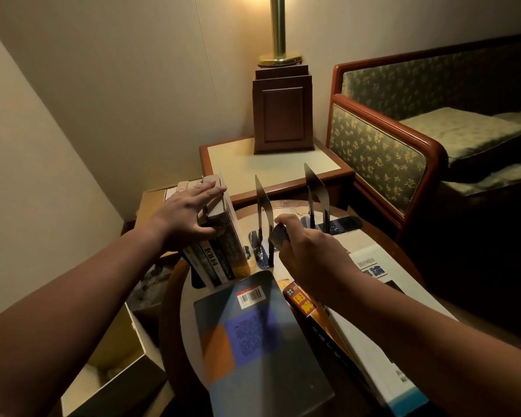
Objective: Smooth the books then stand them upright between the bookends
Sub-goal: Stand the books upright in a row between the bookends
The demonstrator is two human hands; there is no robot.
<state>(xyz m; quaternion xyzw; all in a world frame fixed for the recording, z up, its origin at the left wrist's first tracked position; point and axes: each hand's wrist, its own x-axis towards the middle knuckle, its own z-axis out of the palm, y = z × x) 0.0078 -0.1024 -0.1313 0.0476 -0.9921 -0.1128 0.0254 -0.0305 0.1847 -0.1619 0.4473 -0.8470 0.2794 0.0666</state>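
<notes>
At the centre of the frame, on the round table [188, 320], a row of books [220, 248] already stands upright, spines toward the camera, leaning a little to the left. The left hand [190, 212] lies on top of the row, fingers straight and close together over the upper edges, thumb down against the spines, steadying it. Just right of the row stands the near bookend [263, 218], apart from the last book by a narrow gap. The right hand [304, 248] has its fingers curled and pinches what looks like that bookend's lower edge, though the hold is partly hidden. The far bookend [316, 200] stands further right, with nothing between the two. The job looks partly done: one batch is up but not yet closed in between the bookends, and a likely next step is sliding the near bookend against the row. Three more books lie flat in the lower half of the frame: a dark book [253, 341] with a barcode, a yellow-spined book [303, 305] beside it, and a white book [373, 263] to the right, partly under the right forearm. These are left to smooth and stand.
</notes>
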